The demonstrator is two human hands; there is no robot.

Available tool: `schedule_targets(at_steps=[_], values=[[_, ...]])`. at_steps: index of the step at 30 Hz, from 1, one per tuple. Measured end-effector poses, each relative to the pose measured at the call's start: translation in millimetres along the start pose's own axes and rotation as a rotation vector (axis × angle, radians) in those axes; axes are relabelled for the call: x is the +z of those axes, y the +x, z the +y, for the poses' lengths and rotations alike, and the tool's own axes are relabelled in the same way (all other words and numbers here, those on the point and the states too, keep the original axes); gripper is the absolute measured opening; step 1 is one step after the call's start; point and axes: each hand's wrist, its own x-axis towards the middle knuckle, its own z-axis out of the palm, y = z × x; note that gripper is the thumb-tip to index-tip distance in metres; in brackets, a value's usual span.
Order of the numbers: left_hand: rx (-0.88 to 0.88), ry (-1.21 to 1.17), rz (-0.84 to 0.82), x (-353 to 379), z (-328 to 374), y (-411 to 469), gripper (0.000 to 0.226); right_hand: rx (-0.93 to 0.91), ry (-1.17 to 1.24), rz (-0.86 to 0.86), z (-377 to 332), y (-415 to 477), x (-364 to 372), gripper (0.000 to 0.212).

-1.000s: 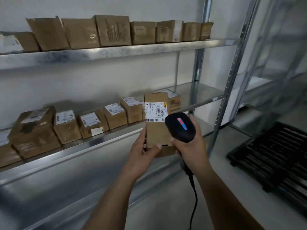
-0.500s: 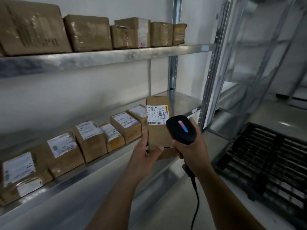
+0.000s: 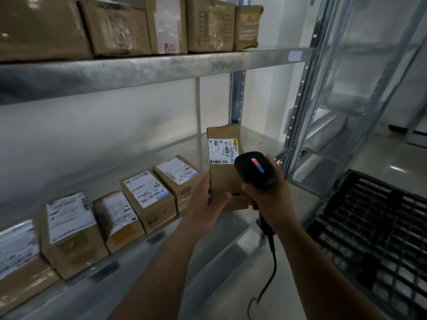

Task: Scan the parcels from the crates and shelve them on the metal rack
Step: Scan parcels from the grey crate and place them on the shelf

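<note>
Left of the held parcel (image 3: 225,181), a row of labelled cardboard boxes (image 3: 147,199) sits label-up on the middle shelf (image 3: 261,139) of the metal rack (image 3: 236,100), the nearest box just beside it. The left hand (image 3: 208,202) grasps the held parcel by its lower end, thumb across the front, so it stands upright before the shelf with its shipping label (image 3: 221,150) facing the wearer. Just right of the held parcel, a corded barcode scanner (image 3: 255,170) overlaps the label's lower right corner, its handle clenched in the right hand (image 3: 270,197). For a clean read, the scanner probably wants to back off and square up to the barcode strip. The bare shelf behind the held parcel looks like the natural slot.
</note>
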Motion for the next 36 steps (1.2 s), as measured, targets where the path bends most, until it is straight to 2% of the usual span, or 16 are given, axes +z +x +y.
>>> schedule_targets(at_steps=[9, 12, 18, 22, 27, 29, 31, 36], values=[[-0.140, 0.026, 0.182, 59.2, -23.2, 83.6, 0.047, -0.003, -0.021, -0.298, 45.3, 118.3, -25.4, 0.065], [-0.201, 0.037, 0.238, 78.9, -29.6, 104.7, 0.046, 0.001, -0.074, -0.390, 67.1, 156.3, -27.4, 0.045], [-0.351, 0.057, 0.360, 100.4, -66.2, 138.0, 0.046, 0.100, -0.101, -0.548, 116.4, 202.6, -18.7, 0.049], [-0.474, 0.085, 0.399, 102.9, -83.0, 150.5, 0.056, 0.191, -0.094, -0.613, 144.2, 214.9, -4.2, 0.063], [-0.528, 0.081, 0.420, 100.2, -92.7, 164.2, 0.057, 0.200, -0.097, -0.656, 150.4, 228.8, 8.5, 0.058], [-0.567, 0.208, 0.406, 97.4, -90.8, 169.0, 0.055, 0.197, -0.114, -0.673, 150.3, 232.9, 13.2, 0.059], [-0.546, 0.470, 0.414, 93.7, -83.8, 171.6, 0.049, 0.201, -0.111, -0.683, 151.1, 235.2, 17.4, 0.061], [-0.435, 0.827, 0.589, 65.2, -65.5, 166.7, 0.044, 0.220, -0.102, -0.729, 153.1, 236.9, 30.1, 0.075]])
